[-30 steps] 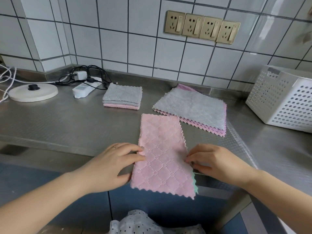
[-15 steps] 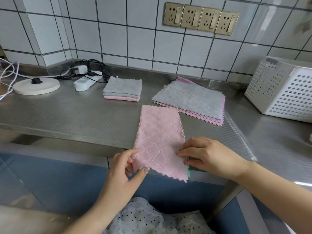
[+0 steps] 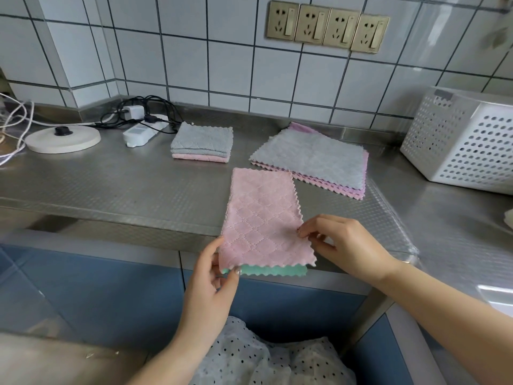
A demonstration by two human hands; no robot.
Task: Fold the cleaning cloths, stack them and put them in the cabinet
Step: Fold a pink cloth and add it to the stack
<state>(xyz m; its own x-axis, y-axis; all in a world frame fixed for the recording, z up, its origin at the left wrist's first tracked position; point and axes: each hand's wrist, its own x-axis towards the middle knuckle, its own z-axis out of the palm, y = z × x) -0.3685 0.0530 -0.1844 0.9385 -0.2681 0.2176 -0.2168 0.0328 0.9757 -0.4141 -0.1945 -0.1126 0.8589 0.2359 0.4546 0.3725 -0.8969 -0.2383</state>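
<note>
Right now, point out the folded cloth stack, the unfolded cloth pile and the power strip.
folded cloth stack [image 3: 204, 140]: head view, top grey cloth's centre.
unfolded cloth pile [image 3: 313, 157]: head view, middle of the top grey cloth.
power strip [image 3: 138, 132]: head view, near end of its white body.

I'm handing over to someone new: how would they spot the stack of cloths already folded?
Start at the steel counter and find the white power strip by the back wall. Just right of it sits the folded stack: small, thick and square, grey over pink, unlike the wide flat pile further right.
</note>
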